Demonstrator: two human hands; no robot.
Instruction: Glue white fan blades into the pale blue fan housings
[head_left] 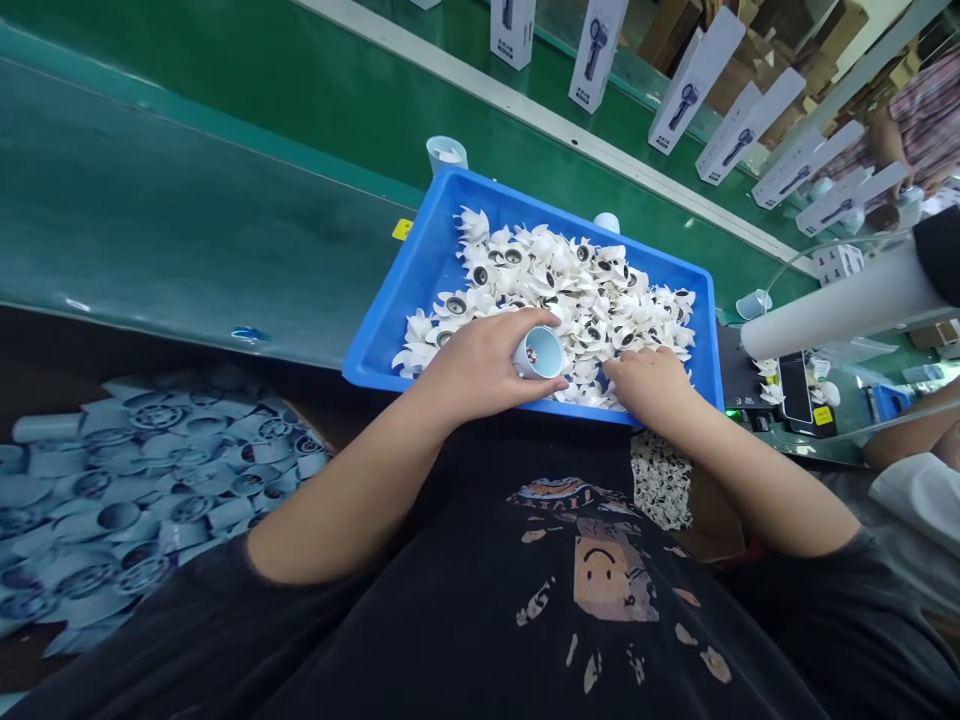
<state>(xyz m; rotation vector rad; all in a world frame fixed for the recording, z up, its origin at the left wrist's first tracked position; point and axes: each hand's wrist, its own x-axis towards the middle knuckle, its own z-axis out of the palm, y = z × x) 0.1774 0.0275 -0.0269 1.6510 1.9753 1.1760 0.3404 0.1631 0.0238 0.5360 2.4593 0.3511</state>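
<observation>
Head view: A worker's left hand (484, 365) curls its grip around a pale-blue cylinder (547, 352), open mouth facing the camera, above a blue tray (407, 280) of white fan wheels (551, 265) at a green bench (337, 110). The right hand (651, 382) dips its fingers among the wheels; whether they pinch one cannot be told. The cylinder looks light, stiff and smooth, best held by its outer wall; the wheels' thin blades appear fragile, their hubs the safer hold.
</observation>
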